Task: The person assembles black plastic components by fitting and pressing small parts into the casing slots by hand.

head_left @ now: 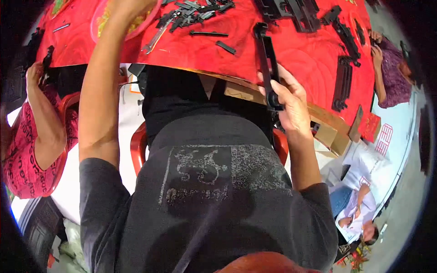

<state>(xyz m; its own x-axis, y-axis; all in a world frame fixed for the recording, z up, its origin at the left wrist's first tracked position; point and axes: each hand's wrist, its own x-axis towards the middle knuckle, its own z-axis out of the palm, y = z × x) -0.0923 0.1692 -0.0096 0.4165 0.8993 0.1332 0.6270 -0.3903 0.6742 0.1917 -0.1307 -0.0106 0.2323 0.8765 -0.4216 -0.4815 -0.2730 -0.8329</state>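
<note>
Right hand [291,102]: raised over the near edge of the surface [296,50], fingers [278,93] wrapped shut around the lower end of a long black plastic bracket [268,63]
Bracket position: held nearly upright, its top leaning a little away from the person, its lower end with a round knob sitting in the palm; it hangs above the red cloth, not resting on it
Left hand [132,7]: stretched far forward to the pink bowl [102,22] at the far left of the surface; the top of the picture cuts the fingers off, so I cannot tell whether they are closed or spread
Likely weight: light, judged from the thin open frame and the easy one-handed hold
Likely stiffness: rigid moulded plastic, though a long narrow rail like this could flex or snap if levered from one end
Likely grip feel: smooth and hard, somewhat slippery; the knob and ribs give the hand something to lock on
Best hold: at the thicker knob end as now, or mid-rail with thumb and fingers on the two side bars, away from thin tabs
Loose parts [191,16]: a heap of small black pieces just right of the bowl, with a few stray bars nearer the person
Stacked frames [342,82]: similar black pieces lying along the right side of the cloth
Others: a person in a red patterned top at the left edge, another in purple at the far right
</note>
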